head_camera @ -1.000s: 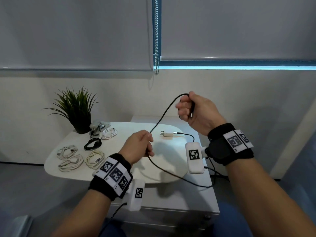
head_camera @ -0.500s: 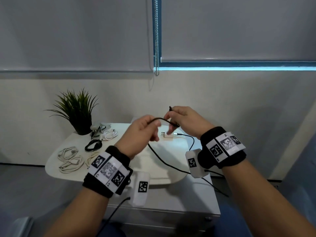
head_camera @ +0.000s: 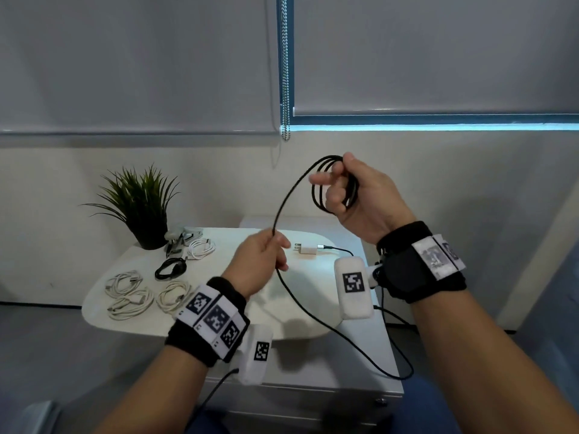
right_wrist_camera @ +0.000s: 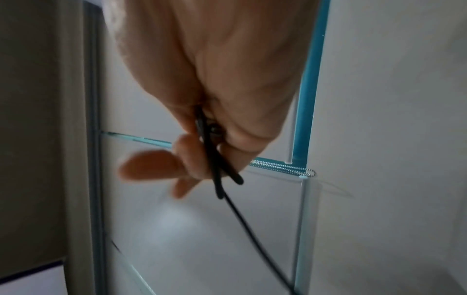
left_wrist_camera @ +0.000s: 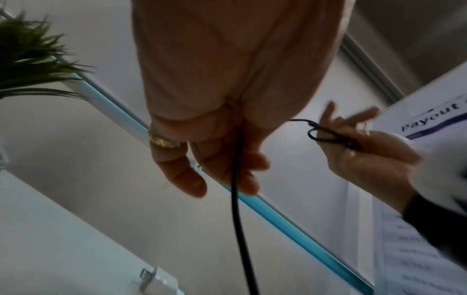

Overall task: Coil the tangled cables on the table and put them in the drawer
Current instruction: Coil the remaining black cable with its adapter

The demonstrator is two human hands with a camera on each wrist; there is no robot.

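Black cable point(head_camera: 283, 202) looped over right fingers point(head_camera: 336, 195).

You have four coiled white cables point(head_camera: 130, 292), one coiled black cable point(head_camera: 170, 268), one white charger point(head_camera: 305, 249), one potted plant point(head_camera: 141, 205).

The head view looks forward and down over the surface point(head_camera: 300, 321); both wrist views look up closely along the fingers, sharing the black cable point(head_camera: 283, 202).

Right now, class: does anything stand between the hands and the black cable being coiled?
Nothing visible does. The right hand already grips the coiled loops of the black cable, and the left hand pinches the strand lower down. Its far end remains plugged into the white charger.
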